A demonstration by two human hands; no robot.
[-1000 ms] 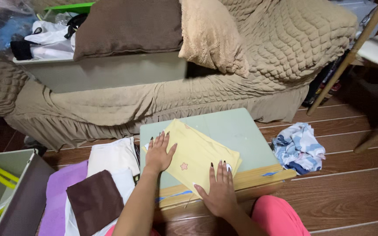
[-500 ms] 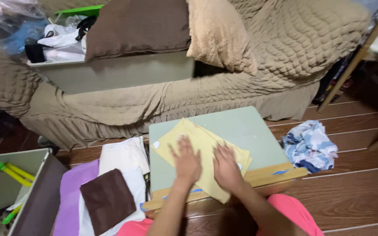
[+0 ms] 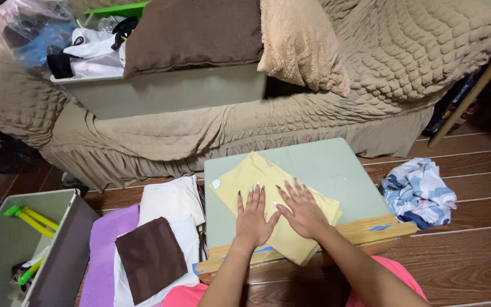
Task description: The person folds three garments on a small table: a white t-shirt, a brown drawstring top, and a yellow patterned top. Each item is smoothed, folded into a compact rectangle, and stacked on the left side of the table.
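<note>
Yellow cloth: folded, flat on the pale green table, its near edge hangs over the wooden rim.
My left hand: open and flat, pressing the cloth, gripping nothing.
My right hand: open and flat, touching my left.
Might go wrong: cloth could slip off the near edge if I push toward me.
Changed: my hands were apart before; now they are together.

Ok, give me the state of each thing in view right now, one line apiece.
Yellow cloth: folded flat on the table, under both palms.
Left hand: open, pressing flat on the cloth.
Right hand: open, pressing flat on the cloth.
Pale green low table: upright.
Brown folded cloth: flat atop the white stack.
Blue-and-white patterned cloth: crumpled on the floor.
Grey bin: open.
</note>
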